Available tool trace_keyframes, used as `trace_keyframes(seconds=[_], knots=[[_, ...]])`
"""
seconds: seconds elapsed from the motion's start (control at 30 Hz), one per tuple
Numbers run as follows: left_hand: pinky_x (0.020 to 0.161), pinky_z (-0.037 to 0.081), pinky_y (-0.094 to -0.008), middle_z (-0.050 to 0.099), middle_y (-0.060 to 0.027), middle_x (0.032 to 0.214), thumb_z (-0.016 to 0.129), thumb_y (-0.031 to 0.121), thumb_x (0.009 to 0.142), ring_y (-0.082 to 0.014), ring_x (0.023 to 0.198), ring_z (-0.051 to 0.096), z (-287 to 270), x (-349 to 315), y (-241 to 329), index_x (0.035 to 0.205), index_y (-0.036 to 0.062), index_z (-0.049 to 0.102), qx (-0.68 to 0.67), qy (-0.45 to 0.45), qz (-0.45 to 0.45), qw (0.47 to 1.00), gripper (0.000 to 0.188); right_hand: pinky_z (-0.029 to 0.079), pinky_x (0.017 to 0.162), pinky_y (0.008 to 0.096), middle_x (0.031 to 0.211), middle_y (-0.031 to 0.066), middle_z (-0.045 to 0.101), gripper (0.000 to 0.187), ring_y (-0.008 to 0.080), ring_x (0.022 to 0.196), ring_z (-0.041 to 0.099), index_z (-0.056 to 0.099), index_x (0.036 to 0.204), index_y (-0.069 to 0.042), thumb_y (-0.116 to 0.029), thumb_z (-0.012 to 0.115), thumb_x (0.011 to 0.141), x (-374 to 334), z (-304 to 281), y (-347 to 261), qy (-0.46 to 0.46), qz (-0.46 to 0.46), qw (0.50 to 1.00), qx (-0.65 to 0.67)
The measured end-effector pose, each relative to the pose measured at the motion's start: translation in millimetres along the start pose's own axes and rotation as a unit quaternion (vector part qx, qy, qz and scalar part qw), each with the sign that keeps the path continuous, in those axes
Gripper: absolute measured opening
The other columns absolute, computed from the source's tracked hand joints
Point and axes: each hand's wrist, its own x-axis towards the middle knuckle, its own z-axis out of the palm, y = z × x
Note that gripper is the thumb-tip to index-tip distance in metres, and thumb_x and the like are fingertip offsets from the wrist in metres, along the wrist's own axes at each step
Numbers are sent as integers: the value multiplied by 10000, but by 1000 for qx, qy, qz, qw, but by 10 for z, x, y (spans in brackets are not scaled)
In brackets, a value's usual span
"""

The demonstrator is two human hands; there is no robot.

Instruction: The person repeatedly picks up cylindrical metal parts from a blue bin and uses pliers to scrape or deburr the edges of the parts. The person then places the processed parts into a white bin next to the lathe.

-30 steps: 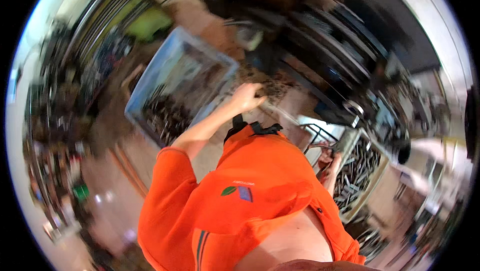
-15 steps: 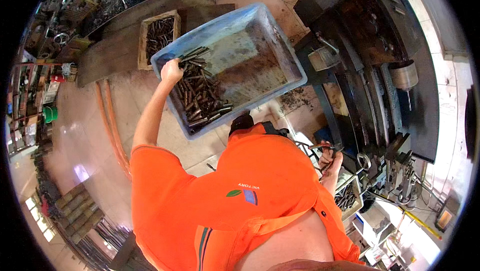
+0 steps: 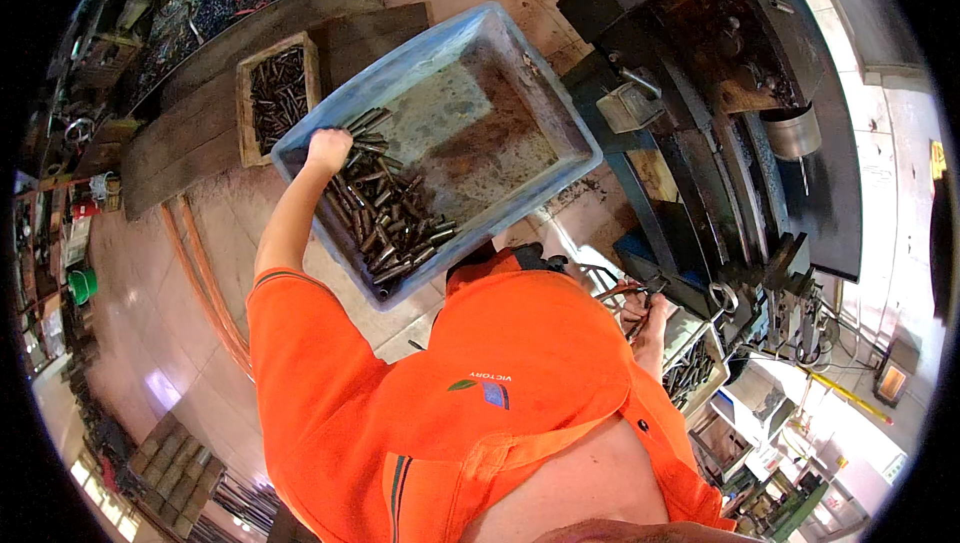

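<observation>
A worn blue plastic bin lies tilted before me. Dark, short metal rods are heaped along its left side, some lying over others. My left hand reaches over the left wall to the upper end of this heap. Its fingers are curled closed and mostly hidden, so what they grip does not show. At my right side, beside the machine, my right hand is closed around dark, slender pieces that look like metal. A reddish-brown length sticks out near its fingertips; its kind is too small to tell.
Beyond the bin, a wooden box of similar rods stands on a dark board. A large dark machine fills the right. Below it is a tray of metal parts. Orange-brown strips lie on the left floor.
The view has turned slightly, shifting the bin and boxes left and down in the picture. My left hand stays at the rod heap; my right hand stays closed beside the machine.
</observation>
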Motion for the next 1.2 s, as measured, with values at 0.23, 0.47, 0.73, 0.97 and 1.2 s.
trace_keyframes(seconds=[0.23, 0.47, 0.73, 0.97, 1.2], knots=[[601, 499, -361, 644, -123, 720, 563, 136, 717, -263, 699, 641, -185, -171, -17, 734, 74, 623, -19, 17, -23, 999, 89, 283, 402, 178, 967, 200, 577, 316, 41, 419, 303, 493, 919, 28, -242, 335, 875, 149, -264, -98, -9, 1, 1000, 7], [511, 471, -350, 611, -154, 682, 592, 180, 755, -253, 561, 606, -1308, -416, 460, 869, -11, 592, -490, 265, -249, 792, 222, 252, 394, 177, 945, 168, 590, 265, 42, 433, 249, 493, 940, 2, -191, 342, 840, 157, -398, -442, -104, -41, 992, -54], [447, 477, -295, 597, -114, 639, 600, 153, 797, -224, 502, 601, -2869, -217, 2273, 935, -70, 567, -899, -24, 91, 428, 264, 216, 376, 184, 922, 110, 635, 291, 10, 425, 272, 536, 1029, 2, -75, 469, 756, -251, 253, -902, -243, -131, 918, -285], [571, 500, -278, 631, -113, 731, 666, 93, 762, -161, 634, 612, -3800, -368, 3819, 893, -73, 606, -785, 15, 208, 584, 219, 441, 753, 292, 900, 116, 598, 322, 178, 865, 555, 534, 966, 63, -81, 489, 681, -499, 72, -1123, -239, -151, 885, -370], [594, 485, -219, 635, -77, 751, 653, 59, 777, -100, 667, 593, -3895, -419, 4393, 900, -76, 627, -664, 67, 300, 681, 185, 418, 683, 275, 799, 86, 578, 278, 161, 769, 521, 542, 875, 34, -118, 520, 644, -513, -325, -1217, -161, -189, 890, -383]])
